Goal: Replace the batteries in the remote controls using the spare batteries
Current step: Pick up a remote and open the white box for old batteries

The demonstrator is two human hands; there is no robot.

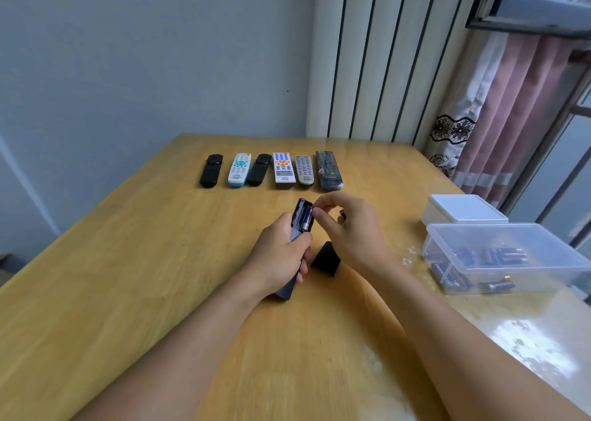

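Fingers [315, 213] at dark remote's [299, 228] open compartment, battery [307, 220] seemingly inside.

Both forearms are bare right up to the frame edge, and the left hand [281, 254] and right hand [348, 228] wear nothing.

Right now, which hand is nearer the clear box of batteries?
Right. The right hand is at the remote's open compartment, on the side toward the clear box; the left hand grips the remote, farther away.

Glossy varnished wood table [128, 292], clear plastic tub [543, 260], matt black plastic remote [295, 228]
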